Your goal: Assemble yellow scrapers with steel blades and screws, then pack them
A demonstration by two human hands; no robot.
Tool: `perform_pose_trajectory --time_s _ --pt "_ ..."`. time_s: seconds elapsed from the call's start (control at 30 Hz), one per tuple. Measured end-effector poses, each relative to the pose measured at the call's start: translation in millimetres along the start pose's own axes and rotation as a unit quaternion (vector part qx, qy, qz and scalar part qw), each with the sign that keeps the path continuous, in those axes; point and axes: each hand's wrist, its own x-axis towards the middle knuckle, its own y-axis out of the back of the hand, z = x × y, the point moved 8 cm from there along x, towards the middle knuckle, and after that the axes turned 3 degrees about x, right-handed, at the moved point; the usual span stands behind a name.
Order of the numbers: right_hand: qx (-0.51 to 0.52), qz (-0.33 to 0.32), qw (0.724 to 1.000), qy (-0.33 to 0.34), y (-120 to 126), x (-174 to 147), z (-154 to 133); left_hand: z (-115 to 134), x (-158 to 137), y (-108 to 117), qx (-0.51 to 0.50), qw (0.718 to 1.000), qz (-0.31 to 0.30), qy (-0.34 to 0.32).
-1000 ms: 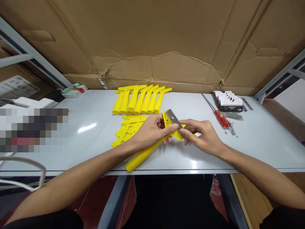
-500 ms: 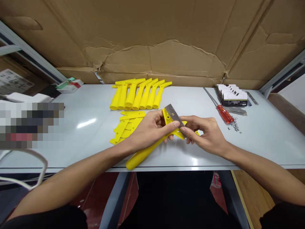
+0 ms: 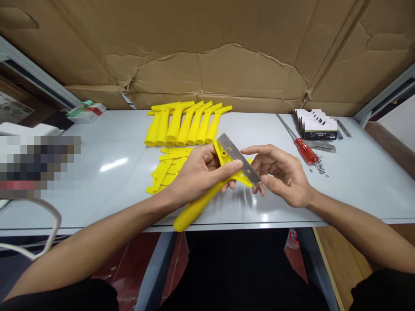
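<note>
The pale table (image 3: 97,190) carries yellow handles (image 3: 185,127) (in a row), yellow plates (image 3: 162,172), a screwdriver (image 3: 305,151) and metal bits (image 3: 320,167).

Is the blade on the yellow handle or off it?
On: the blade lies across the handle, at its wide end; the left hand has its thumb on it. Fastened? I cannot tell.

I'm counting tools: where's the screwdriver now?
In the head view, the screwdriver lies on the right of the table, left of the packs, handle beside small metal pieces.

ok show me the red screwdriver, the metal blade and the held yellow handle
Red screwdriver (image 3: 306,152), head view, on its grip.
Metal blade (image 3: 237,154), head view, on its flat face.
Held yellow handle (image 3: 199,207), head view, on its shaft.
</note>
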Motion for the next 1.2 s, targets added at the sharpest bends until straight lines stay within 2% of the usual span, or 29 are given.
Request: perform_pose_trajectory --time_s 0.13,0.47,0.63,0.77,0.83,0.9,0.97,1.07,1.13,1.2 --pt "0.062 -0.008 0.998 -0.020 0.0 -1.9 4.3 -1.0 -1.8 2.4 0.027 0.999 0.025 0.018" --pt "0.017 0.012 1.000 -0.022 0.6 -1.1 4.8 -1.6 -1.0 2.5 0.053 0.998 0.027 0.023" --pt "0.032 0.011 0.999 -0.042 -1.9 -2.6 8.0 1.1 -4.3 4.2 0.104 0.994 0.041 0.018" --pt "0.054 0.002 0.997 -0.056 -5.0 -3.7 9.2 2.6 -6.5 3.0 0.100 0.994 0.041 0.018" --pt "0.031 0.007 0.997 -0.066 -0.8 -1.4 12.0 1.9 -6.5 2.7 0.093 0.995 0.040 0.023" --pt "-0.054 0.037 0.996 -0.066 13.5 4.2 14.3 -0.5 -5.7 3.6 0.093 0.994 0.042 0.032" --pt "-0.214 0.074 0.972 -0.064 34.1 11.1 14.7 -4.6 -3.7 6.1 0.093 0.994 0.049 0.043" --pt "-0.439 0.071 0.890 -0.105 57.8 18.7 19.7 -11.6 2.0 10.6 0.083 0.994 0.054 0.053" --pt "-0.491 0.027 0.856 -0.158 63.1 18.1 28.9 -15.2 6.6 13.7 0.079 0.994 0.057 0.057" --pt "-0.502 -0.023 0.842 -0.197 59.8 13.7 36.8 -17.2 10.3 16.1 0.078 0.993 0.059 0.060"
